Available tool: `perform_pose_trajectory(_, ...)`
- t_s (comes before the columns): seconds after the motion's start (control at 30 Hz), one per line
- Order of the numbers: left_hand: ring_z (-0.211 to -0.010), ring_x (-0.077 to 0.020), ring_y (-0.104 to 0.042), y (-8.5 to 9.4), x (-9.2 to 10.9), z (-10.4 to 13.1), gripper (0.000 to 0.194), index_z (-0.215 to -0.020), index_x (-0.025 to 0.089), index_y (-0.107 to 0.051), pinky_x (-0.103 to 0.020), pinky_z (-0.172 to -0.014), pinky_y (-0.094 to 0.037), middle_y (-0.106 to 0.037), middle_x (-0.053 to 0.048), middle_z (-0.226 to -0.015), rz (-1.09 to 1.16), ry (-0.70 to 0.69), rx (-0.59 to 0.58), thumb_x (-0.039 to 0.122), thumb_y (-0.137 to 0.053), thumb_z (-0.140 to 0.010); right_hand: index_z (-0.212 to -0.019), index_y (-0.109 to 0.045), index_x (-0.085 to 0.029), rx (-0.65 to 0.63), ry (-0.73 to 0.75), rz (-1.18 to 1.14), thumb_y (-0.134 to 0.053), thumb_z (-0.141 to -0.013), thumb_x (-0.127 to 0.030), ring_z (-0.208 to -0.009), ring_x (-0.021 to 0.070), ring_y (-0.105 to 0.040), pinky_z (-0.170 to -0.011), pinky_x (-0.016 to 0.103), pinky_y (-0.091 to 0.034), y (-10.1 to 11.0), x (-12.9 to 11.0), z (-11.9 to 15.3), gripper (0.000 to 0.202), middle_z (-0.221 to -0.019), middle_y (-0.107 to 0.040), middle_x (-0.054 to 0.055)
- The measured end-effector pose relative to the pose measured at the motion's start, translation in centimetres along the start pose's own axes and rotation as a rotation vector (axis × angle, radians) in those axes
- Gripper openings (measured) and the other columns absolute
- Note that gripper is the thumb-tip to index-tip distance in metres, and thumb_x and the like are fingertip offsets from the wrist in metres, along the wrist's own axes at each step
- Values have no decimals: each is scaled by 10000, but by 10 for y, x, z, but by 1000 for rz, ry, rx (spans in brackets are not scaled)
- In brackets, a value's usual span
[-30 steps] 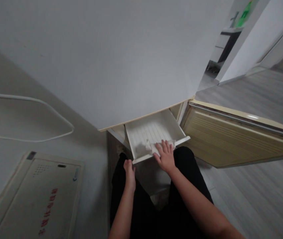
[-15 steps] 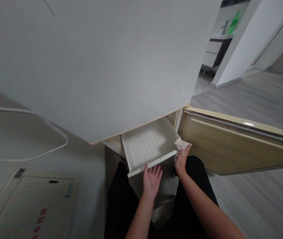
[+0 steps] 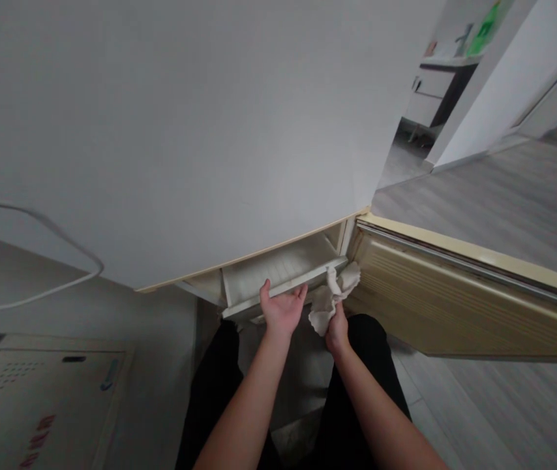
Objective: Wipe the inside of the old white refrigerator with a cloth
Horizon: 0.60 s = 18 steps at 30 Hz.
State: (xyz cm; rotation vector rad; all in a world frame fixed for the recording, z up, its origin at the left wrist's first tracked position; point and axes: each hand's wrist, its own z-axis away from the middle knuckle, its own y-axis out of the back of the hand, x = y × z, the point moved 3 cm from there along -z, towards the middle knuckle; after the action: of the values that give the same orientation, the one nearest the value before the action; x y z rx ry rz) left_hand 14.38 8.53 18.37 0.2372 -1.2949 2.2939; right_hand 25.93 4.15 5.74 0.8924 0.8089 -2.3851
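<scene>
A shallow white drawer (image 3: 266, 271) with a ribbed bottom sticks partly out from under the large white top (image 3: 244, 143) of what looks like a fridge. My left hand (image 3: 283, 310) rests against the drawer's front edge, palm turned up and fingers apart, without gripping it. In my right hand (image 3: 338, 329) is a crumpled off-white cloth (image 3: 325, 303), pinched just below the drawer's right front corner. The cloth hides part of that corner.
To the right the yellowed door (image 3: 454, 294) stands wide open above the grey floor (image 3: 503, 183). A white cable (image 3: 77, 245) loops at left, above a wall-mounted metal box (image 3: 53, 398). Far off, a green bottle (image 3: 484, 29) stands on a counter.
The drawer has slid further in, with my left hand moving forward against its front. My right hand has drawn the cloth down and left from the drawer's corner, and more cloth shows.
</scene>
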Motion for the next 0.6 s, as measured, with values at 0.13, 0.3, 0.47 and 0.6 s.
perform_pose_trajectory(0.13,-1254,-299,-566,-11,17,-26,565,-1287,229,-424,-477,-930,-605,-520,-169,-1309,-8,-27,7,572,-527,-849,-1249,-696,-152,-331,-164,82,-602,-831,-703,-1149,267,-704,-977,378,-561,-22,3,19,699,-1207,-748,105)
perform_pose_trajectory(0.3,-1322,-298,-551,-20,52,-64,627,-1396,211,-373,-422,-905,-601,-499,-176,-1378,46,-57,-20,498,-507,-855,-1141,-762,-180,-564,-111,291,-616,-772,-803,-1203,296,-672,-1137,433,-435,-27,12,33,739,-1139,-769,94)
perform_pose_trajectory(0.47,-1160,-258,-668,-3,46,-74,427,-1212,230,-527,-380,-912,-568,-601,-123,-1247,-249,-133,-31,480,-547,-868,-1162,-757,-183,-612,-79,352,-569,-769,-848,-1245,302,-645,-1186,452,-371,-27,15,33,795,-1174,-757,101)
perform_pose_trajectory(0.6,-991,-250,-693,36,8,-51,394,-1000,192,-675,-346,-892,-535,-711,-82,-1031,-987,-304,-135,485,-747,-747,-1305,-689,-183,-613,30,342,-506,-782,-880,-1376,295,-548,-1214,437,-336,-30,14,31,890,-1351,-680,110)
